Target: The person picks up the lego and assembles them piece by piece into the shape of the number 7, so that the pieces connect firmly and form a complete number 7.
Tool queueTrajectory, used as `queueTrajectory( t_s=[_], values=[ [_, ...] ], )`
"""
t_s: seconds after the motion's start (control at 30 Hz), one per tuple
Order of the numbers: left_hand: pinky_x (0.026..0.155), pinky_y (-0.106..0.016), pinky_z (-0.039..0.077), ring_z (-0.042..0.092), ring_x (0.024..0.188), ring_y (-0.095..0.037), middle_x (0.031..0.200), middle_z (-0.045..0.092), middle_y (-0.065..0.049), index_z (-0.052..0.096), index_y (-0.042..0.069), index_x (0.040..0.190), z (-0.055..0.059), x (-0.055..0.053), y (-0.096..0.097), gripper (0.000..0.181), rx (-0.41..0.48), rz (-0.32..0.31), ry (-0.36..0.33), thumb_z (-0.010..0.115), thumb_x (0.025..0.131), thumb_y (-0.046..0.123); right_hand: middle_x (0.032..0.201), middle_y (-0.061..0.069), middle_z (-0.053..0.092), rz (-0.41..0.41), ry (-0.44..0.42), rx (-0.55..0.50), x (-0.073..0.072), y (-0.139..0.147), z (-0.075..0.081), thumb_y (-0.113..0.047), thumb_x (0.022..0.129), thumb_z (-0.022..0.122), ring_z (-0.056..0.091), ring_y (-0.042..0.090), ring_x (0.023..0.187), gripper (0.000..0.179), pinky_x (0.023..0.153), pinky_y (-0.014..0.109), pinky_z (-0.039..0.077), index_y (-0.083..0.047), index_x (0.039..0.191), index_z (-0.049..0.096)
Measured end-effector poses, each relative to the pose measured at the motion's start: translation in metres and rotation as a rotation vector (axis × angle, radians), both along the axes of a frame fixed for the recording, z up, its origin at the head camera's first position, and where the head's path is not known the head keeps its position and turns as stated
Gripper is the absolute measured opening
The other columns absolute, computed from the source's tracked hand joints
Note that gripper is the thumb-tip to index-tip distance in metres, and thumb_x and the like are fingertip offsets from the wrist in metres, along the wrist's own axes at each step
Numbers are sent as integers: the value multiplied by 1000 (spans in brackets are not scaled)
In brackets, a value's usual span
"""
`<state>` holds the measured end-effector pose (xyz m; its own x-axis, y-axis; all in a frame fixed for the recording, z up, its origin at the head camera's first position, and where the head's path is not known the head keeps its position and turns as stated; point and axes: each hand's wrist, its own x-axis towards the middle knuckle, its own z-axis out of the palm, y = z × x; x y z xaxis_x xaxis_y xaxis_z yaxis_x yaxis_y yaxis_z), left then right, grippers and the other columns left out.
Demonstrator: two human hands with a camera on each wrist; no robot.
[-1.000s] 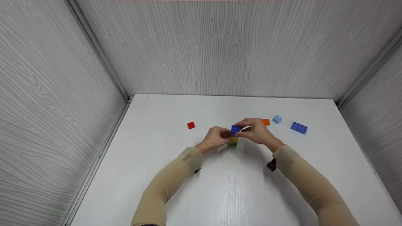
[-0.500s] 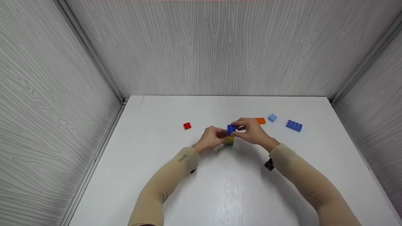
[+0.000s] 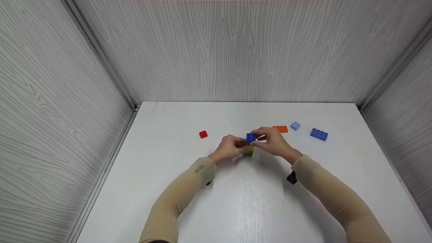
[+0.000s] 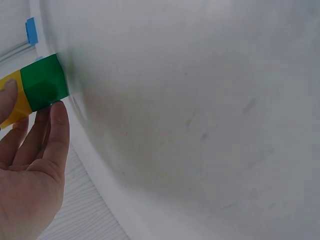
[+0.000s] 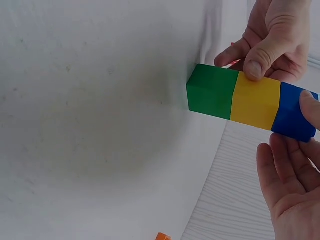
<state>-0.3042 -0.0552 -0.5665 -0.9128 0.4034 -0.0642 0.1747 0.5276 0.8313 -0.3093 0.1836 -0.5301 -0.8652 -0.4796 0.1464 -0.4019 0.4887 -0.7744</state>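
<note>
Pinching blue block (image 3: pixel 250 139), right hand (image 3: pixel 275 141); lettering (image 3: pixel 199 169) on left sleeve (image 3: pixel 184 185) blurred.

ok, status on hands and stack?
Left hand holds yellow brick; right hand pinches blue brick above. Stack upright, green brick at bottom. Orange brick beyond right hand, not in the way.

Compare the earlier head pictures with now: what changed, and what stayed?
More of the orange brick shows past the right hand, and the whole view shifts slightly. No grip was taken or let go: the right hand still pinches the blue top brick, the left hand the stack. The red piece, light blue brick and long blue brick lie unmoved.
</note>
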Motion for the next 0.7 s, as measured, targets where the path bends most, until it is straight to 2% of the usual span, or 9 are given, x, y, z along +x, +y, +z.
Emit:
queueTrajectory(
  t_s=[0.1, 0.3, 0.5, 0.7],
  values=[
    [114, -42, 62, 78, 118, -21, 127, 86, -5, 82, 13, 136, 1, 1, 0, 34, -11, 10, -1, 82, 103, 19, 127, 14, 82, 11, -1, 15, 0, 3, 3, -17, 98, 89, 79, 37, 116, 40, 106, 58, 66, -7, 136, 80],
    [118, -42, 60, 76, 119, -19, 128, 85, -2, 80, 14, 140, 2, 2, 3, 37, -6, 42, -76, 82, 104, 20, 136, 21, 80, -14, -20, 14, -5, 29, 3, -25, 98, 89, 77, 38, 120, 51, 109, 60, 64, -7, 144, 75],
    [117, -42, 61, 76, 124, -21, 134, 83, -6, 76, 10, 145, 3, 3, 0, 42, -2, 51, -97, 81, 104, 18, 141, 25, 76, -101, -57, 50, -14, 59, 1, -28, 103, 84, 75, 38, 125, 50, 112, 59, 62, -7, 147, 73],
    [117, -42, 61, 76, 123, -21, 134, 83, -6, 76, 10, 145, 1, 3, 1, 41, 14, 37, -88, 80, 104, 17, 141, 26, 76, -225, -41, 101, -24, 89, -13, -21, 104, 80, 74, 41, 125, 48, 107, 54, 65, 0, 146, 72]
  ],
)
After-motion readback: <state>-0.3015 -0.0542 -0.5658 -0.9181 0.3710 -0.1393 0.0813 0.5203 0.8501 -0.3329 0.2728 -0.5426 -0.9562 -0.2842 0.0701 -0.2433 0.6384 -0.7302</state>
